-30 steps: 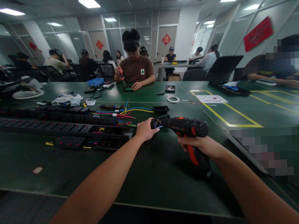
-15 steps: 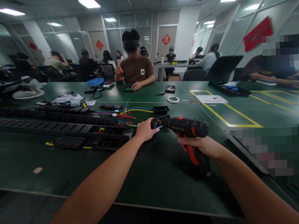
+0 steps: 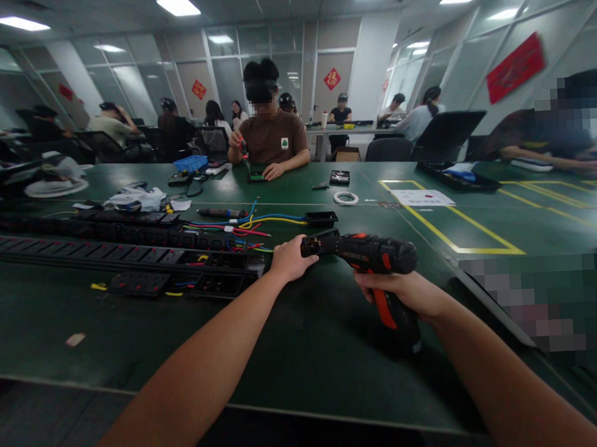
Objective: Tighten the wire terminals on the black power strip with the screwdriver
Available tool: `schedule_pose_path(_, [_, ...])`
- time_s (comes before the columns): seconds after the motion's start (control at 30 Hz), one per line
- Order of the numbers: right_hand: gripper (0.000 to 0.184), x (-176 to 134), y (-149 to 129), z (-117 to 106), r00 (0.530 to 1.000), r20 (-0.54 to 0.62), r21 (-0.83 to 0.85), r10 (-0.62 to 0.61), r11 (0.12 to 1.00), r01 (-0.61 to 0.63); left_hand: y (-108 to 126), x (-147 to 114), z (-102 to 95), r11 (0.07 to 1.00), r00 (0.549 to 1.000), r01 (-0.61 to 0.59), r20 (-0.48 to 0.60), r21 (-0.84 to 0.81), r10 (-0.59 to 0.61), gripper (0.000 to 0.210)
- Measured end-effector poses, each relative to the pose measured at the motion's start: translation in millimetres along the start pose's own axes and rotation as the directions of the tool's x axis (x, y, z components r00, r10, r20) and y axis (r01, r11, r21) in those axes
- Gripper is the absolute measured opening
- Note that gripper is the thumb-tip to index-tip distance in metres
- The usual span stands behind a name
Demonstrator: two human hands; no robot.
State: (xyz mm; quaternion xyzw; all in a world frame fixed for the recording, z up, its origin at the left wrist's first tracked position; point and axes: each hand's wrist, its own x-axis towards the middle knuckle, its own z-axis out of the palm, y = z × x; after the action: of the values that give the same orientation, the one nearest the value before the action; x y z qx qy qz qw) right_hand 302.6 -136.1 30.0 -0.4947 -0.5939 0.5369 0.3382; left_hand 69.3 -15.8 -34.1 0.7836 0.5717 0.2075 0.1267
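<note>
My right hand (image 3: pixel 405 290) is wrapped round the grip of a black and orange cordless drill (image 3: pixel 375 253). Its nose points left, into a small black plastic housing (image 3: pixel 310 245). My left hand (image 3: pixel 291 258) is closed on that housing and holds it steady above the table; the inside of the housing is too dark to make out in detail. Left of my left hand lie long black power strips (image 3: pixel 130 253) with rows of sockets. Blue, yellow and red wires (image 3: pixel 273 218) run behind it to another black housing (image 3: pixel 322 218).
The green table (image 3: pixel 285 357) carries a white tape roll (image 3: pixel 346 198), a black screwdriver-like tool (image 3: pixel 222 213), a plastic bag (image 3: pixel 140 197) and a paper sheet (image 3: pixel 422 198). Across from me a co-worker (image 3: pixel 274 135) holds a red tool. A blue basket (image 3: pixel 190 164) stands at the far side.
Both hands, the drill and the housing stay almost in place. A bluish patch at the housing's lower edge no longer shows.
</note>
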Motion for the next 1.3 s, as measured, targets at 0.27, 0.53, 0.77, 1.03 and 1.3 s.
schedule_pose_path(0.27, [0.036, -0.4, -2.5, 1.6, 1.0, 0.012, 0.024, 0.003, 1.0, -0.003, 0.7, -0.4, 1.0, 1.0, 1.0, -0.013, -0.024, 0.0, 0.013, 0.059])
schedule_pose_path(0.53, [0.036, 0.3, -0.8, 0.3, 1.0, 0.016, 0.019, 0.008, 1.0, -0.008, 2.1, -2.0, -0.3, 1.0, 1.0, -0.006, -0.027, 0.006, 0.006, 0.064])
schedule_pose_path(0.77, [0.036, 0.9, 0.4, 0.6, 1.0, 0.016, 0.035, -0.007, 0.999, 0.006, 3.9, -0.7, -2.8, 1.0, 1.0, 0.015, 0.001, 0.012, -0.015, 0.056])
schedule_pose_path(1.03, [0.037, 1.6, 2.5, -1.1, 1.0, 0.0, 0.01, -0.001, 1.0, 0.001, 1.1, -1.2, -0.8, 1.0, 1.0, -0.004, -0.009, -0.01, 0.004, 0.055])
schedule_pose_path(1.3, [0.036, 0.8, 0.1, 0.4, 1.0, -0.002, -0.002, 0.001, 1.0, -0.001, 0.0, -1.3, -0.3, 1.0, 1.0, -0.008, -0.022, -0.019, 0.008, 0.054])
